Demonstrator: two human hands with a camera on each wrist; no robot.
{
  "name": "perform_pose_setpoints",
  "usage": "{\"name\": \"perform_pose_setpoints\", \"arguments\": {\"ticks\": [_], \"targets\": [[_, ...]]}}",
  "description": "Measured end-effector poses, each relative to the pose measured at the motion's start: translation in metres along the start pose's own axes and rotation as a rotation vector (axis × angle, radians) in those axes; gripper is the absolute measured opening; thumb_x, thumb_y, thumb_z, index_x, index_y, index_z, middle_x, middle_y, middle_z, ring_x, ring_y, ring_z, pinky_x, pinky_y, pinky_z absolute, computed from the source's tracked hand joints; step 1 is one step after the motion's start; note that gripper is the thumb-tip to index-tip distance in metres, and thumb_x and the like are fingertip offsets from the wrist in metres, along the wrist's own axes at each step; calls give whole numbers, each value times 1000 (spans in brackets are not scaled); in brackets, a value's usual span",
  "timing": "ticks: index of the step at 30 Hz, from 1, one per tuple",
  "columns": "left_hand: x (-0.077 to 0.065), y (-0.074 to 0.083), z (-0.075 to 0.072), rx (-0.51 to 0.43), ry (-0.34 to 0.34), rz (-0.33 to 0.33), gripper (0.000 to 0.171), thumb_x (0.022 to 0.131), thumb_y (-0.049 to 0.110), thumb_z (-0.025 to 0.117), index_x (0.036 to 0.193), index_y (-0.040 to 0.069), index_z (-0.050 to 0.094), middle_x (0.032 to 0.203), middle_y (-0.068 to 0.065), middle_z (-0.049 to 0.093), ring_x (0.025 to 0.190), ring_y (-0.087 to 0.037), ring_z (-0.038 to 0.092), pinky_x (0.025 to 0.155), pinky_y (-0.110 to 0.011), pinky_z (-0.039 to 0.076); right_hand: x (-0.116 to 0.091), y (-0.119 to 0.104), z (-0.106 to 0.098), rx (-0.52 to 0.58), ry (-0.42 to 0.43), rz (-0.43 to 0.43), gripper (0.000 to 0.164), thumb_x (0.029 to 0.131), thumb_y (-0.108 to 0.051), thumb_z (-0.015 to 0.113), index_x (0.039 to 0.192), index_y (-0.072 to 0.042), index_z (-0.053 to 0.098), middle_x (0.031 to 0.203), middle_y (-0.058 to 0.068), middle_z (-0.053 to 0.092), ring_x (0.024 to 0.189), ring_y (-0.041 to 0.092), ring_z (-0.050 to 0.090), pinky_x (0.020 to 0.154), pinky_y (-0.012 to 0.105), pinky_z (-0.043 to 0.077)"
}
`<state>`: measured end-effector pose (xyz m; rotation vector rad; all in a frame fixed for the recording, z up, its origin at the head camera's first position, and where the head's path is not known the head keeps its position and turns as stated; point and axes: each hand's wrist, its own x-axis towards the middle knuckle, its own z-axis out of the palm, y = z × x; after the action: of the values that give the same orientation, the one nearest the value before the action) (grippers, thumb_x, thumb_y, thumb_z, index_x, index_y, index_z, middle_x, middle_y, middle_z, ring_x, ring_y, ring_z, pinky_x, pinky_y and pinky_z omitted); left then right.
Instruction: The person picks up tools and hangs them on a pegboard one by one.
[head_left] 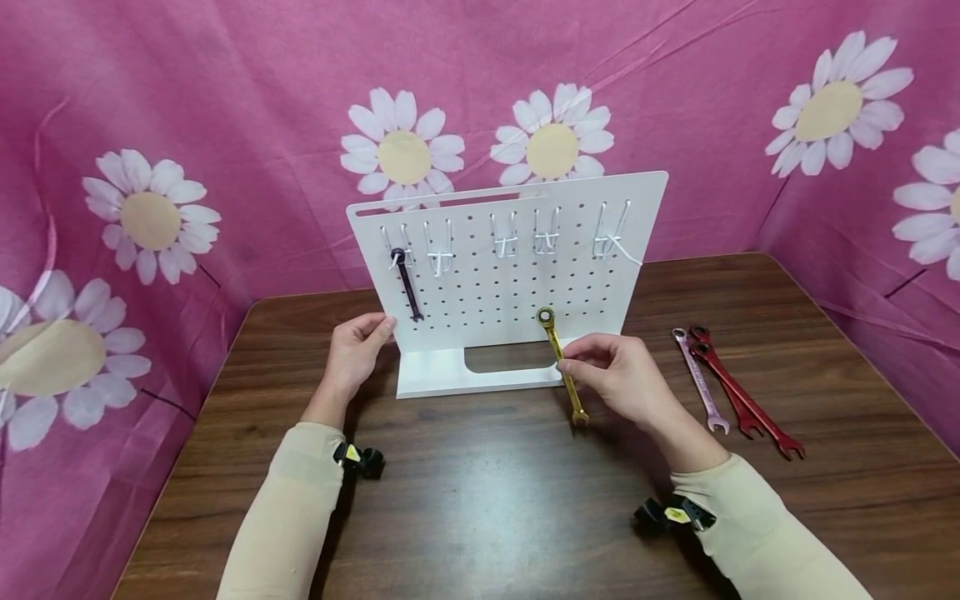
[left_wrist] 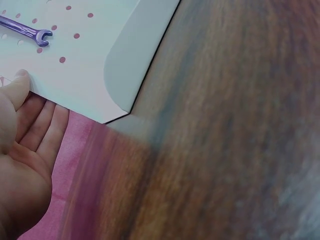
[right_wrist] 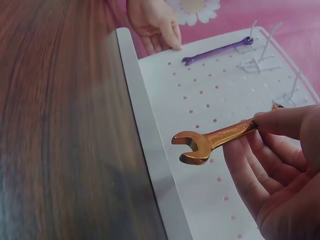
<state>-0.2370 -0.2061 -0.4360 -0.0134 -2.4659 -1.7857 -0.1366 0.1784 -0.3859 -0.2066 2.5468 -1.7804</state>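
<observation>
A white pegboard stand point(head_left: 480, 292) stands upright on the table, with several white hooks along its upper part. From the leftmost hook hangs a purple wrench point(head_left: 408, 285), its open end down. My left hand point(head_left: 354, 354) grips the board's left edge, thumb on the front face and fingers behind it, as the left wrist view shows. In my right hand point(head_left: 622, 375) a gold combination wrench point(head_left: 567, 379) is pinched between thumb and fingers, ring end up and open end down, in front of the board's lower right. The right wrist view shows its open jaw point(right_wrist: 192, 147) close up.
On the table to the right lie a pink wrench point(head_left: 701, 379) and two red wrenches point(head_left: 750, 396), the red ones overlapping. A bare hook point(head_left: 611, 237) at the board's right end sits askew. Pink flowered cloth point(head_left: 480, 50) hangs behind the wooden table point(head_left: 465, 500).
</observation>
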Motion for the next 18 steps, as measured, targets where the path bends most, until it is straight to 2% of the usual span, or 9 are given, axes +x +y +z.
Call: {"name": "perform_pose_setpoints", "arguments": {"ticks": [7, 13, 18], "targets": [[-1, 1, 0, 1, 0, -8, 33, 108, 21, 69, 125, -7, 74, 113, -16, 81, 86, -6, 76, 86, -23, 61, 4, -7, 10, 25, -15, -25, 18, 97, -1, 78, 109, 11, 75, 94, 22, 79, 73, 4, 72, 70, 32, 66], [0, 0, 0, 7, 0, -10, 34, 108, 22, 69, 125, -6, 75, 115, -19, 80, 86, -7, 76, 84, -22, 60, 9, -15, 18, 17, -13, -35, 18, 96, -5, 79, 109, 8, 76, 93, 16, 80, 75, 5, 72, 70, 29, 64], [0, 0, 0, 7, 1, -18, 34, 108, 23, 69, 125, -6, 75, 115, -19, 80, 87, -7, 76, 84, -22, 60, 14, -21, 26, 58, -29, -40, 18, 96, -4, 79, 109, 9, 76, 92, 17, 80, 73, 4, 72, 70, 29, 64]]}}
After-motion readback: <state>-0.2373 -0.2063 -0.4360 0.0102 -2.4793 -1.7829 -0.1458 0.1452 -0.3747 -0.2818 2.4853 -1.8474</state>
